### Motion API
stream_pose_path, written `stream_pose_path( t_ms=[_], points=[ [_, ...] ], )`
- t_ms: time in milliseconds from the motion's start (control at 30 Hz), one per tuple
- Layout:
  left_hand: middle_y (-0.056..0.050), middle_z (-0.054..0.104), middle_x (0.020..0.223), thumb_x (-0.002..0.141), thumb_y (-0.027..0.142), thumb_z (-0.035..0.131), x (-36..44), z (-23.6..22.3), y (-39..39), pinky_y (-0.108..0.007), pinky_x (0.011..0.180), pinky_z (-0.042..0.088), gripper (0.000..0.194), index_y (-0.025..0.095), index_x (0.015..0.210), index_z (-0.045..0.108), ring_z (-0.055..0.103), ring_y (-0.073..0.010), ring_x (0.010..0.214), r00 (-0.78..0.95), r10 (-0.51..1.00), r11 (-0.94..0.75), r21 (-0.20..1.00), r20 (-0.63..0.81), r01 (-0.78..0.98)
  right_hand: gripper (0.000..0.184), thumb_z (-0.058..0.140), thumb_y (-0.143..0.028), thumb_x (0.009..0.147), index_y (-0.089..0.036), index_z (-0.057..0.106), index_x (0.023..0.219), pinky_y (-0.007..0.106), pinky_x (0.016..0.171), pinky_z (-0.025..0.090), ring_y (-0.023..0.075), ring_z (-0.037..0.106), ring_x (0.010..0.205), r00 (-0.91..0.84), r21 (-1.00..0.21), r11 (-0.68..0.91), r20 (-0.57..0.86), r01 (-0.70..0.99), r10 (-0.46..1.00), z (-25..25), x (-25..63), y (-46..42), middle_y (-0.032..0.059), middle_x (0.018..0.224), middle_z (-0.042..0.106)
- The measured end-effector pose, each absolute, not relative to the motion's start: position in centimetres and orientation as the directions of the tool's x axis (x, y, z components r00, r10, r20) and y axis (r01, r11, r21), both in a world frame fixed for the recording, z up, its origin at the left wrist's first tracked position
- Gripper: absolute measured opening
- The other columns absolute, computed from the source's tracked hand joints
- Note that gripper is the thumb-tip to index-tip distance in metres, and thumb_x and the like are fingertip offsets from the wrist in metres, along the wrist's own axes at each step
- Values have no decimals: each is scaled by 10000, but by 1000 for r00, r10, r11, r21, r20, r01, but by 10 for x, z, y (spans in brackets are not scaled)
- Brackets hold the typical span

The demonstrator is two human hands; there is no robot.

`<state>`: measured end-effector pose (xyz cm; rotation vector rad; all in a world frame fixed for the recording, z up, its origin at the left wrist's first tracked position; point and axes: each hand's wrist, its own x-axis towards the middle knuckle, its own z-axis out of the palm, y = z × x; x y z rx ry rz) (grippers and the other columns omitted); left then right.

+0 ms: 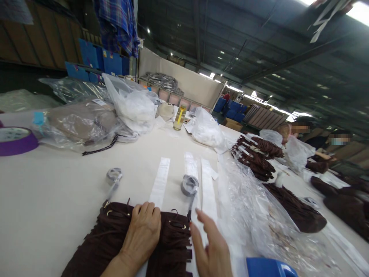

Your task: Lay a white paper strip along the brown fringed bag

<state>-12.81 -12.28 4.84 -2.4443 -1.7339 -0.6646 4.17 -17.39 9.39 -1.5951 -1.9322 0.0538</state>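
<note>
A dark brown fringed suede piece [109, 238] lies on the white table [57, 184] right in front of me. My left hand [142, 231] rests on its top edge, fingers curled over the fabric and pressing it down. To the right, my right hand [211, 250] is held with fingers stretched out beside the fringe, holding nothing. Two small grey tape rolls [189, 184] [114, 175] with strips hanging from them sit just past the fabric. White paper strips [160, 181] lie between them.
Clear plastic bags [253, 207] spread to my right, with a blue object [269, 267] at the bottom. A stack of brown fringed pieces [255, 154] lies farther right. Filled bags [86, 119], a purple tape roll [15, 140] and a yellow bottle [180, 117] stand behind. Other people sit at far right.
</note>
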Motion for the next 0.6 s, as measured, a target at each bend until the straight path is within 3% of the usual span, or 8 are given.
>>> stream_pose_path(
  t_ms=[67,167,267,400,500,600],
  points=[
    [-50,500,741,839,51,361,-129,47,-122,-463,849,335,238,163,726,537,457,-235,786,281,851,-409,224,443,885,383,397,-356,885,-125,536,1156,288,746,502,198,621,922,326,-554,-210,119,805,938,91,57,-119,126,1076,627],
    [-41,474,712,870,91,351,-131,44,-119,-442,814,351,230,170,721,508,444,-220,741,286,799,-469,251,530,847,449,413,-403,847,-29,589,1024,356,694,481,275,638,831,449,-517,-399,-32,757,893,82,66,-60,194,902,661],
    [-43,464,705,877,149,382,-130,42,-118,-374,677,367,198,180,713,489,435,-213,693,291,779,-503,276,555,819,438,475,-441,781,-37,617,872,346,587,442,302,628,745,470,-477,-444,-72,758,880,71,68,-30,204,772,653],
    [-38,495,676,860,203,431,-131,44,-120,-363,625,376,165,200,716,512,462,-202,653,316,765,-525,259,561,811,197,552,-323,690,-139,586,629,290,533,383,233,582,612,446,-471,-430,-85,770,891,67,69,-18,107,610,605],
    [-17,504,609,836,244,494,-132,45,-123,-360,581,385,155,212,686,513,482,-191,602,317,712,-544,207,627,814,159,511,-304,738,-160,579,738,259,597,399,177,558,656,378,-534,-320,-1,782,926,75,62,-22,47,675,597],
    [8,502,560,820,276,532,-133,45,-127,-342,515,379,128,220,705,526,484,-168,528,340,633,-585,143,695,798,196,429,-314,819,-173,535,905,201,581,409,118,536,626,161,-686,-43,108,726,981,88,46,-34,-2,710,583]
  ],
)
